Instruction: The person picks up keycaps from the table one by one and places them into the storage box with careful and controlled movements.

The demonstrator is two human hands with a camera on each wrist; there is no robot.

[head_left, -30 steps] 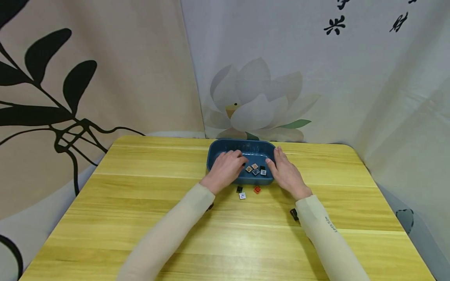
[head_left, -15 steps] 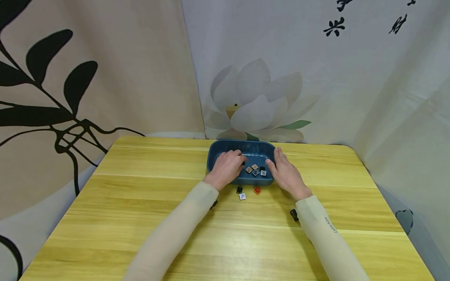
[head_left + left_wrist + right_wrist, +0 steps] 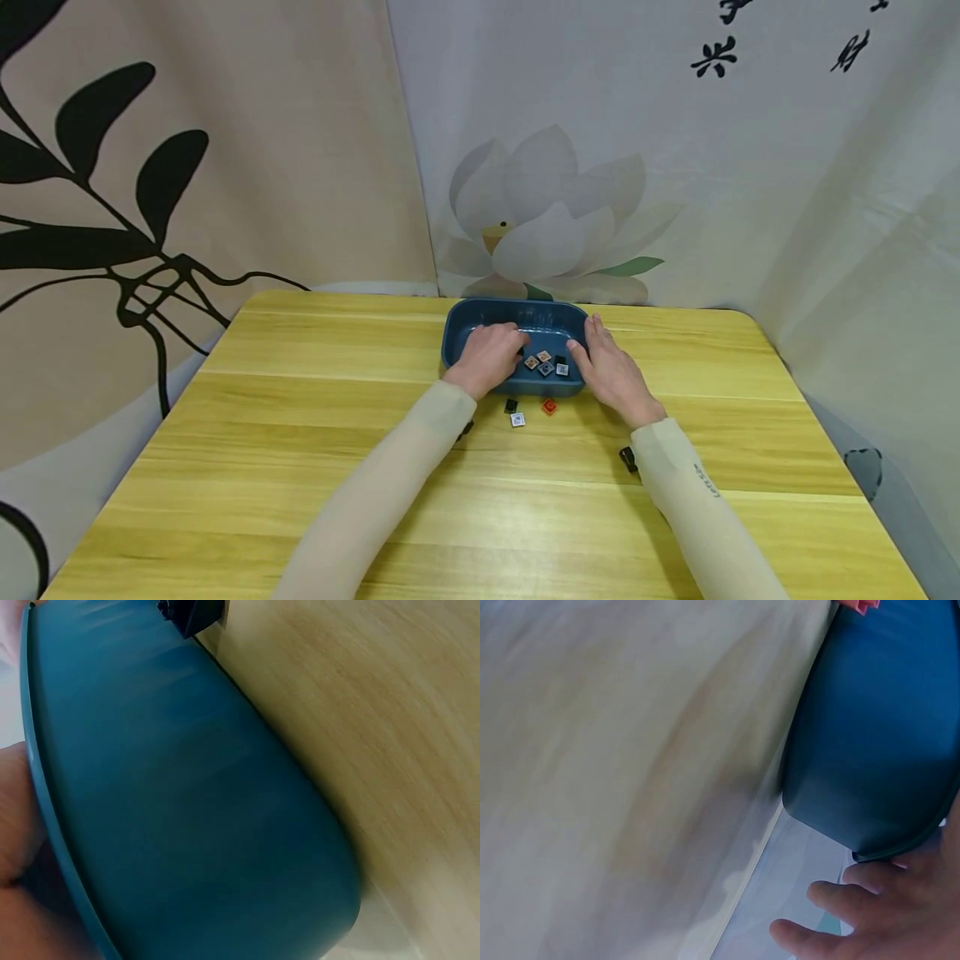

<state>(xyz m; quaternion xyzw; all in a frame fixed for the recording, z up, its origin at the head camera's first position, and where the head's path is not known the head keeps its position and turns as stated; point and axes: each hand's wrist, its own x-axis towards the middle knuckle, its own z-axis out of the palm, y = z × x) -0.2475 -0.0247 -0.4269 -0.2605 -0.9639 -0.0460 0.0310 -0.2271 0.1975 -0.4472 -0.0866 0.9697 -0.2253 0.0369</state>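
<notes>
A blue rectangular tray (image 3: 551, 388) stands at the table's far edge. My left hand (image 3: 489, 358) reaches over its front left rim, fingers curled down inside, with a small black piece (image 3: 521, 352) showing at the fingertips; the fingers cover most of it. In the left wrist view the tray's outer wall (image 3: 187, 780) hides the fingertips. My right hand (image 3: 611, 367) rests against the tray's right end, fingers extended and thumb over the rim. Small square pieces lie inside near the right, among them a white one (image 3: 562, 369), a grey-blue one (image 3: 545, 368) and an orange-tan one (image 3: 532, 362).
Just in front of the tray, on the wooden table (image 3: 555, 517), lie a black piece (image 3: 512, 406), a white piece (image 3: 517, 420) and a red piece (image 3: 550, 407). A printed curtain (image 3: 555, 208) hangs close behind the table's far edge.
My left forearm and wrist have shifted slightly to the right, while the fingers stay in the tray. The right hand, tray and loose pieces have kept their places.
</notes>
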